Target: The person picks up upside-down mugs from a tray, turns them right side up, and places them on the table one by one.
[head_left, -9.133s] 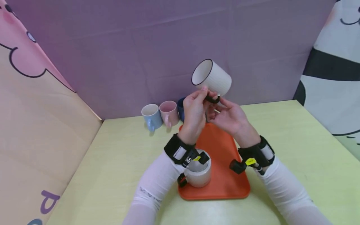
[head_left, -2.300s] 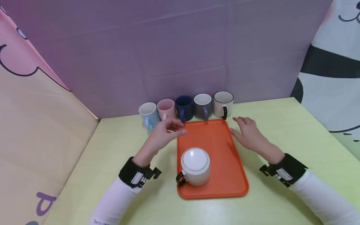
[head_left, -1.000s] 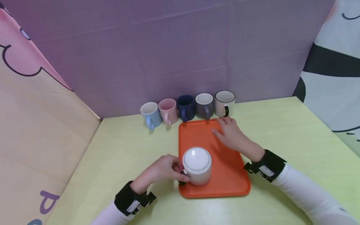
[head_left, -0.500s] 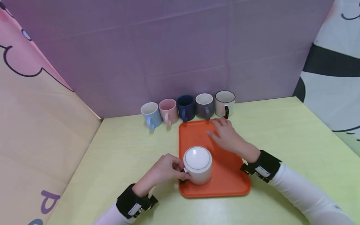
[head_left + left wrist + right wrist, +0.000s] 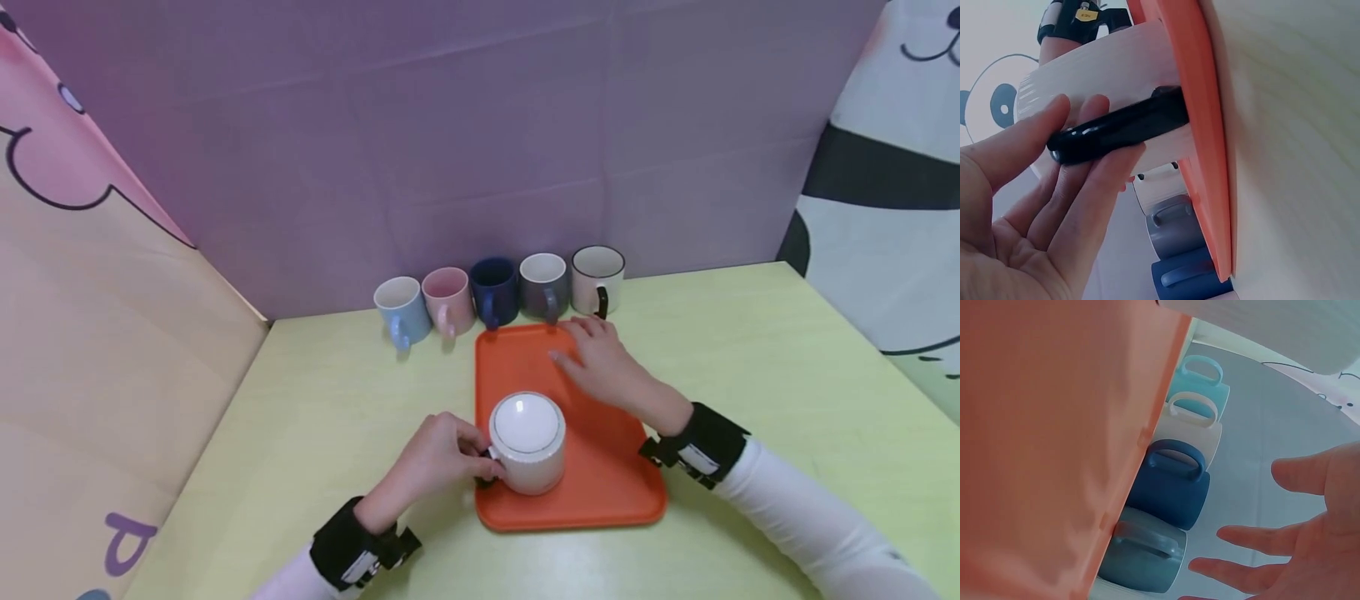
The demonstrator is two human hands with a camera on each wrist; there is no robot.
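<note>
Table [image 5: 750, 367]: a big yellow-green table. A purple wall stands behind it.

Tray [image 5: 600, 483]: an orange tray in the middle of the table. Only one cup is on it.

Row of cups: five cups stand just past the far edge of the tray, with their open tops up. From left to right they are the light blue cup [image 5: 399, 305], the pink cup [image 5: 446, 296], the dark blue cup [image 5: 494, 287], the gray cup [image 5: 542, 282] and the white cup with a black rim [image 5: 597, 276].

Last cup [image 5: 527, 442]: a white cup with a black handle [image 5: 1116, 125]. It stands upside down on the near left part of the tray.

How far along: I think five cups are done and lined up. This one cup on the tray is what is left.

Left hand [image 5: 438, 454]: it lies by the left edge of the tray. Its fingers [image 5: 1094, 187] curl round the black handle and hold it. The cup looks like it sits flat on the tray.

Right hand [image 5: 603, 362]: it rests over the far right part of the tray, near the gray cup and the white cup with a black rim. Its fingers [image 5: 1254, 540] are straight and spread a little. It holds nothing.
</note>
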